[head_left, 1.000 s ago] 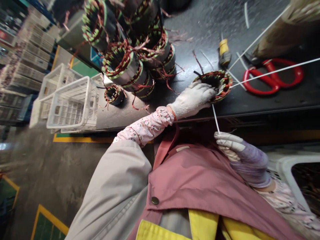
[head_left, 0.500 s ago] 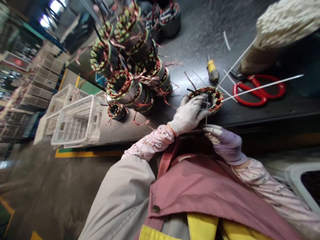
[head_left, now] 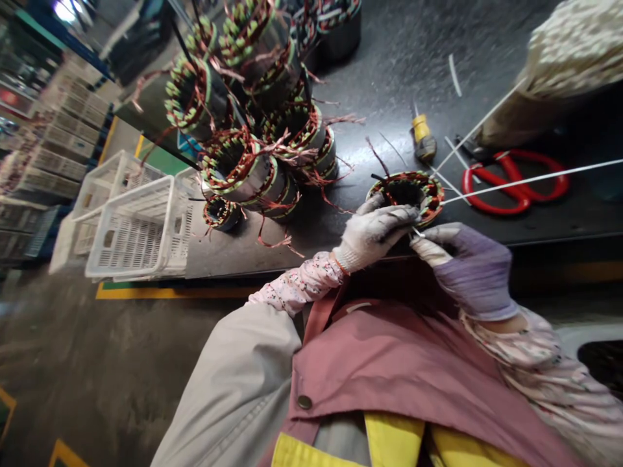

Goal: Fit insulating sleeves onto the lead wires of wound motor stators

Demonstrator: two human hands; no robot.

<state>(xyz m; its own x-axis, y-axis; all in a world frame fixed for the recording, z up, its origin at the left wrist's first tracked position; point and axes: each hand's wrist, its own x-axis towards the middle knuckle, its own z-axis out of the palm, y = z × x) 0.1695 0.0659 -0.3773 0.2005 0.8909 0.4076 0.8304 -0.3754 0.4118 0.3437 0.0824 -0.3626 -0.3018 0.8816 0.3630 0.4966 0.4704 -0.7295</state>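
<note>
Stator (head_left: 431, 198) axis up; L hand (head_left: 374, 232) on rim, R hand (head_left: 467, 269) pinching tie (head_left: 415, 231).

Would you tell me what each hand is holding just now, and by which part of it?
The white-gloved left hand grips the copper-wound stator by its near rim; the purple-gloved right hand pinches the end of a white cable tie.

place: motor-winding factory floor | signs: copper-wound stators (head_left: 233, 168) on workbench (head_left: 389, 84), plastic crates (head_left: 139, 227), yellow floor lines (head_left: 170, 292)
</note>
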